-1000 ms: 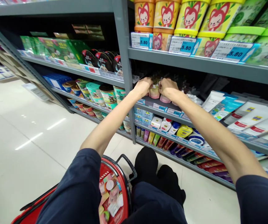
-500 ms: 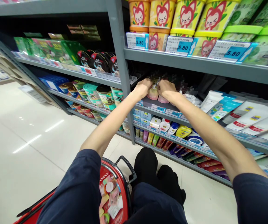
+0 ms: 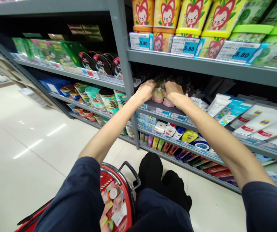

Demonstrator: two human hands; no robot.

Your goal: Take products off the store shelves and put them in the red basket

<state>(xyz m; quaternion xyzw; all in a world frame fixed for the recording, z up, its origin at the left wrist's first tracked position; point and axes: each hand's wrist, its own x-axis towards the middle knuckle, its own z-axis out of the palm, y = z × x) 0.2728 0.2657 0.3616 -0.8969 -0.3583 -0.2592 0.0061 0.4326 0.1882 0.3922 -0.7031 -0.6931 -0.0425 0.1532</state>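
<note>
Both my hands reach into the middle shelf, at a row of small pink and yellowish bottles. My left hand (image 3: 147, 89) is beside the left front bottle (image 3: 158, 95), its fingers curled and pointing inward. Curled above the right front bottle (image 3: 168, 102) is my right hand (image 3: 173, 90), its fingertips near the bottle tops. The fingertips of both hands are partly hidden in the dark shelf, so what they grip cannot be made out. More bottles stand behind, dim and blurred.
White and blue tubes (image 3: 227, 111) lie right of my right hand. The upper shelf edge (image 3: 201, 66) passes above my hands, and a grey upright (image 3: 126, 64) stands to the left. A red basket (image 3: 129, 206) holding small packages is beside my legs.
My left hand and forearm have shifted very slightly left. My right hand stays almost in place, and the front bottles have not visibly moved.
</note>
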